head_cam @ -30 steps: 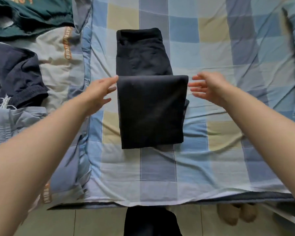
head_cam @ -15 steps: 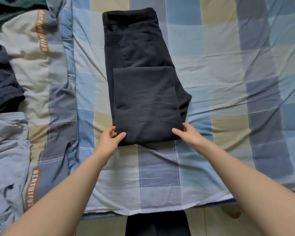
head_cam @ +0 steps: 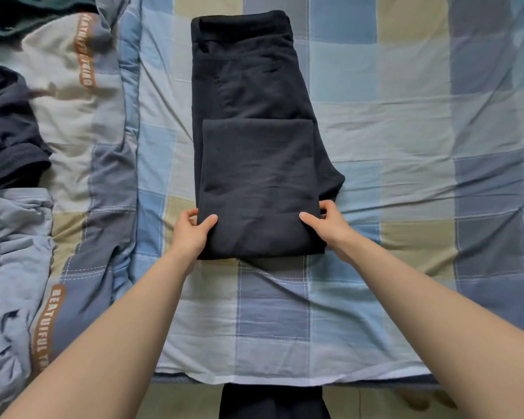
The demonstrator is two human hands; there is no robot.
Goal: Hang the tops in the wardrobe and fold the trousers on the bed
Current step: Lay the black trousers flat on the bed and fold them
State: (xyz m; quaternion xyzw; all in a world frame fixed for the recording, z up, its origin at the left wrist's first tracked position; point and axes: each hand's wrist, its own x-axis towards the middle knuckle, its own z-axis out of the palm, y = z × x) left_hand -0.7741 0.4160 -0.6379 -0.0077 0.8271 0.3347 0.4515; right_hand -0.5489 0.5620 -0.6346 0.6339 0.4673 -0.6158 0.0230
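Partly hidden beneath the fabric, the fingers of both hands gripped the near fold of the black trousers [head_cam: 254, 164], thumbs on top: the left hand [head_cam: 191, 234] at the near-left corner, the right hand [head_cam: 327, 228] at the near-right. The trousers lay folded mid-bed, waistband at the far end. Other garments, a navy top [head_cam: 9, 131] and pale blue trousers [head_cam: 9, 267], were cut off at the left edge. A checked sheet [head_cam: 406, 146] covered the bed above a tiled floor [head_cam: 179, 400].
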